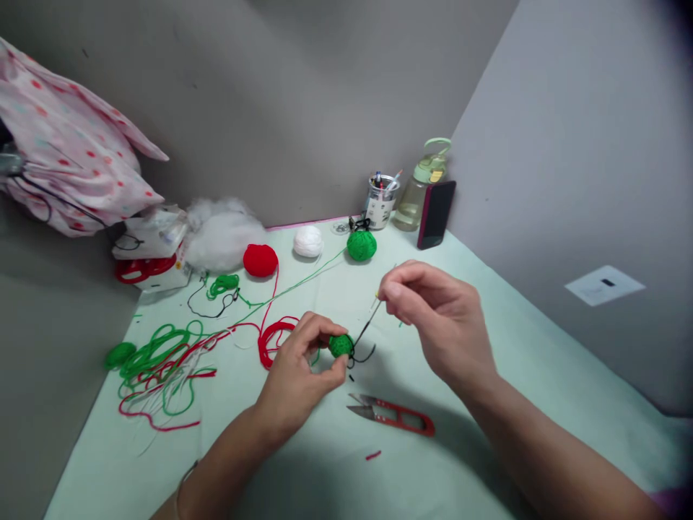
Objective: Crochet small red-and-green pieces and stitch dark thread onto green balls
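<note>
Presently, in the head view, the left hand (303, 365) pinches a small, round, green crocheted piece (341, 346) between thumb and fingers, above the middle of the pale green surface (281, 473). The right hand (441, 318), fingers drawn together, grips a slim, metallic-looking tool (375, 312) slanting down toward the piece's right side; its tip is unclear. Caution: a slipping tip could prick the left hand. Tugging could knot the loose black yarn (368, 356). Lowering either hand carelessly could meet the red-handled metal snips (401, 417) lying nearer.
</note>
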Motion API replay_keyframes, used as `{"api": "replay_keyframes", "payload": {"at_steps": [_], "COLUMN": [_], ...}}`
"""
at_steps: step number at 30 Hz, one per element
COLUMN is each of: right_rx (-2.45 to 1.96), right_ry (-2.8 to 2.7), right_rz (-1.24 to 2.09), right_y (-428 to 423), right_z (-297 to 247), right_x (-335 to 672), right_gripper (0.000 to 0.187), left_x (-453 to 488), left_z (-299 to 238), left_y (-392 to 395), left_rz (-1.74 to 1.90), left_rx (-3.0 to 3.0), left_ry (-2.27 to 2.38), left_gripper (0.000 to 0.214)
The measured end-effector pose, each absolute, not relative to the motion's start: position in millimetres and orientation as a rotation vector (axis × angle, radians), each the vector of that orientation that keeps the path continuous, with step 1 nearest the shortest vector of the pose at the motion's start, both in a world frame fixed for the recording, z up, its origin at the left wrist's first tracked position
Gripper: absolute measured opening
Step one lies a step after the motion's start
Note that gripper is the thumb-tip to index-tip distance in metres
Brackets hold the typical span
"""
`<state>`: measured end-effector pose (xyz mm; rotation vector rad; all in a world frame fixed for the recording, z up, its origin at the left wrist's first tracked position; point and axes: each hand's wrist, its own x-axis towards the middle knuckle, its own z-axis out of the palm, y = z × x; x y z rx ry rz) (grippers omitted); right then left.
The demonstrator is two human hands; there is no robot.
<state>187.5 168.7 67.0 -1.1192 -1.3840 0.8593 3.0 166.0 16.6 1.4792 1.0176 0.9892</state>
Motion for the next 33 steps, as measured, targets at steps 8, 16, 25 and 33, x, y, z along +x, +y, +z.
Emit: {"api": "replay_keyframes", "payload": {"at_steps": [8,16,25,33], "right_rx": [-0.971,-1.008,-1.001,-1.043], "right_ry": [-1.102,-1.164,-1.363,-1.479], "right_rz": [1.683,1.326,1.224,1.238], "right_y": [177.1,174.8,164.4,162.8], "right_z": [82.9,101.6,86.7,83.0], "right_x": [204.6,229.0,216.3,202.0], "right_gripper": [0.028,0.012,0.009,0.012], "left_x": [3.1,-0.1,-9.2,-16.1], "left_z": [4.8,6.7,9.9,21.9], "left_y": [170.9,173.0,175.2,179.9], "left_rz": [0.920,0.897,0.912,1.041], "left_rx": [1.613,1.200,1.158,0.926], "left_ry": [0.996,0.950,0.907,0.895], "left_gripper": [0.028,0.023,0.021,0.023]}}
